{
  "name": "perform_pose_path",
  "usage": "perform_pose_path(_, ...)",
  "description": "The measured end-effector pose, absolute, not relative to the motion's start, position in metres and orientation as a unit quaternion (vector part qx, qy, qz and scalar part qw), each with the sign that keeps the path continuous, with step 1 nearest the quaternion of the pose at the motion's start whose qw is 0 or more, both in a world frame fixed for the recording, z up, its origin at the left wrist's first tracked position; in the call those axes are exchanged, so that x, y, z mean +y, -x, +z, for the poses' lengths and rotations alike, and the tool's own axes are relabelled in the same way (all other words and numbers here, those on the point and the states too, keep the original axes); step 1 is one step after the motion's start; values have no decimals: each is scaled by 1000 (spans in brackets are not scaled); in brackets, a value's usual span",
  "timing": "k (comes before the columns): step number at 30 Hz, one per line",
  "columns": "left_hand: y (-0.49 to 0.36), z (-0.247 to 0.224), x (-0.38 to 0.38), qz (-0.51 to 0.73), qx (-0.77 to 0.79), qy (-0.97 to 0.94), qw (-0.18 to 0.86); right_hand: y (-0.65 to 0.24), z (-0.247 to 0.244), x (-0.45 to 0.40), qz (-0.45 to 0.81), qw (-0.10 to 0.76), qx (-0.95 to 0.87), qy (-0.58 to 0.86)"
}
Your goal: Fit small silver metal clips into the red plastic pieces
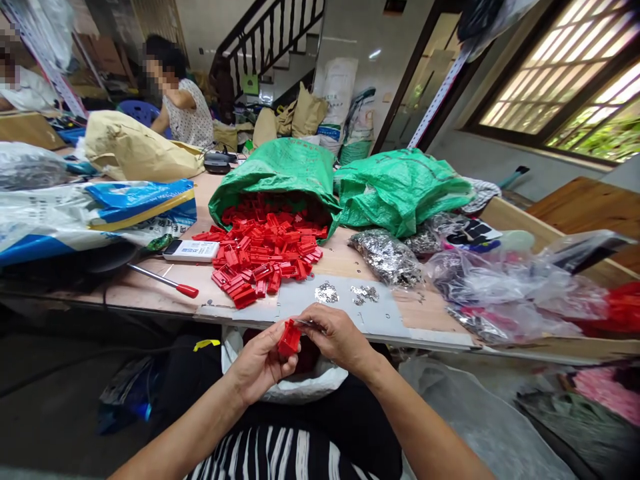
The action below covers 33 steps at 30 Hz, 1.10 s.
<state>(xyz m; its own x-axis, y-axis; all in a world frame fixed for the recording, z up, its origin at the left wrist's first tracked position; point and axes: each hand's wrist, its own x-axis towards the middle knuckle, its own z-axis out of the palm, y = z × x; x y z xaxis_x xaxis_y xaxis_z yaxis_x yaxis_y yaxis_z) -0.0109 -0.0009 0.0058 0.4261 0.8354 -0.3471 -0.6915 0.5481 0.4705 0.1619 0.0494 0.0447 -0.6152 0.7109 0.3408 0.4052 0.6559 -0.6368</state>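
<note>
A red plastic piece [289,339] is held between the thumb and fingers of my left hand [263,360], just below the table's front edge. My right hand [336,339] pinches a small thin metal-looking part [306,323] at the top of that piece. Many similar red pieces [267,253] spill from a green sack [280,167] onto the table. Two small piles of silvery metal parts, a left one [327,292] and a right one [365,294], lie on a grey sheet [295,293] beyond my hands.
An open white sack [310,387] sits under my hands. A red-handled screwdriver [187,291] and a white device [193,251] lie left. Bags of metal parts [387,257] and clear plastic bags [515,280] lie right. A person [187,110] sits across the table, at back left.
</note>
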Motion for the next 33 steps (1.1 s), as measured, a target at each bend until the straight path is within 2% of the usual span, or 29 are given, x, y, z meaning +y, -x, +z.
perform_pose_path(6,9,5,-3,450,295,-125,834,-168,47,49,232,245,-888,312)
perform_pose_path(14,8,6,-1,440,305,-111,837,-171,46,48,214,243,-894,309)
perform_pose_path(19,7,8,-1,424,311,-117,843,-171,49,47,215,189,-898,333)
perform_pose_path(24,7,3,-1,417,317,-114,844,-173,57,47,297,168,-880,330)
perform_pose_path(29,9,4,-3,416,310,-128,845,-182,49,51,403,240,-805,364)
perform_pose_path(33,9,8,-3,417,322,-144,838,-182,37,52,458,240,-758,398)
